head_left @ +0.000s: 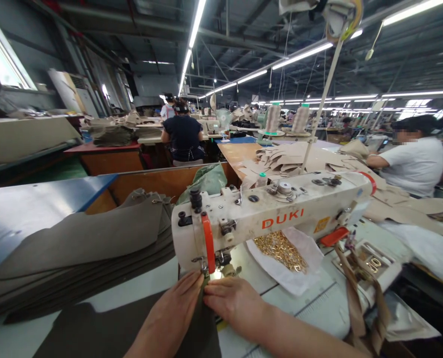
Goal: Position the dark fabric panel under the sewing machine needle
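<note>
A white sewing machine point(270, 214) sits across a pale table point(318, 303) in a large factory hall. All places here are given relative to that machine.

Directly below its needle end, at the machine's left end, two bare hands press a piece of dark fabric point(105, 333) flat on the table. The left hand point(172, 313) lies on the cloth just left of the needle, fingers stretched forward and close together. The right hand point(236, 301) lies just right of it, fingers pointing left so the tips nearly meet the left hand's. Neither hand is closed around anything; both rest open, palms down, holding the fabric by pressure alone. It appears they are placed this way to keep the cloth taut and steady on both sides of the needle, though the needle itself is hard to make out.

Left of the machine, a stack of the same dark pieces point(79, 253) lies within reach. Under the machine's arm, a white bag holds small gold rings point(281, 251). Right of the machine, tan straps point(359, 298) hang over the table edge. Behind it, tan cut pieces point(292, 159) are heaped, and another person in white point(415, 159) sits working.
</note>
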